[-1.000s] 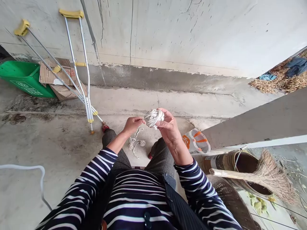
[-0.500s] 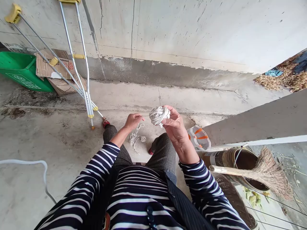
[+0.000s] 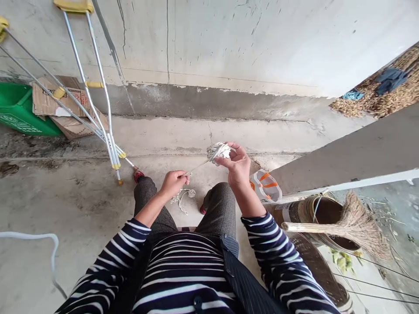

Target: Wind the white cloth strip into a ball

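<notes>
A ball of white cord [image 3: 217, 151] is held up in front of me, with my right hand [image 3: 238, 165] closed around its right side, thumb below and fingers behind. From the ball a single strand [image 3: 198, 167] runs taut down to the left. My left hand [image 3: 174, 183] pinches that strand between thumb and fingers, a short end poking out past them. On the floor beyond my knees lies a loose tangle of cord [image 3: 179, 200] with a small wound ball [image 3: 191, 193] beside it, partly hidden behind my left hand.
Metal crutches [image 3: 106, 113] lean on the wall at left, by a green bin [image 3: 22, 111] and flattened cardboard [image 3: 59, 98]. To my right stand a white-and-orange bag [image 3: 266, 186], a bucket [image 3: 327, 209] and a straw broom [image 3: 356, 229]. A pale hose [image 3: 39, 236] lies on the left floor.
My left hand has moved down and left, drawing the strand longer from the ball. My right hand still grips the ball, now turned slightly. The view has shifted a little to the right.
</notes>
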A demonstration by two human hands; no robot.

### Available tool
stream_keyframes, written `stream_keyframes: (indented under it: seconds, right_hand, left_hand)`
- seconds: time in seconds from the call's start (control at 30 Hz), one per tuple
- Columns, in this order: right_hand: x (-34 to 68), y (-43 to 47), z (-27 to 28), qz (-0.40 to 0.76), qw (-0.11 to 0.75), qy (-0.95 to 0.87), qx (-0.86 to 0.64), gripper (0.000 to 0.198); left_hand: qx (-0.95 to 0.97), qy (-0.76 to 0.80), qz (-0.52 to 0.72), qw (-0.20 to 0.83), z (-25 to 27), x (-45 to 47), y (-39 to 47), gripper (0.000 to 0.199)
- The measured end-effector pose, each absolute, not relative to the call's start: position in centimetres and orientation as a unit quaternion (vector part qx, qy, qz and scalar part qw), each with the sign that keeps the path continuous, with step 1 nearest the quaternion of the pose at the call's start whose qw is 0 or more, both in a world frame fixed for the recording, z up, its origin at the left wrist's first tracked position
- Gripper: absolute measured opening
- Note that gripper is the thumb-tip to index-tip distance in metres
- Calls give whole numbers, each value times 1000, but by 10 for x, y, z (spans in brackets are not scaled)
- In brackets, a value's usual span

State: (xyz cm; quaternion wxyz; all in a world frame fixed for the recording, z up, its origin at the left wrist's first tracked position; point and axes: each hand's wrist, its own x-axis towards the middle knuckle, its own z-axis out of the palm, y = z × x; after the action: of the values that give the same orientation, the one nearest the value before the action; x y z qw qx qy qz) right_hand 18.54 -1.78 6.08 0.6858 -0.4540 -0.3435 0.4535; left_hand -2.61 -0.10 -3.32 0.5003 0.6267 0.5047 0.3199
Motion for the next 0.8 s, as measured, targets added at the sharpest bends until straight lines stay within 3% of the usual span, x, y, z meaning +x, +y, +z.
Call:
stream_keyframes:
  seconds: [0.43,0.67,0.8]
  right_hand:
    - [182,-37,91,448,702,-376,-406,51]
    - [192,-32,86,414,699,-403,-421,54]
    - [199,-10,59,323,691,-461,-454,53]
  left_hand:
    - [539,429,358,631,-46,-23,2,14]
    - [598,442,345,573,-44,-25,2,17]
    - [617,401,283,615,-29,-30,-13,20]
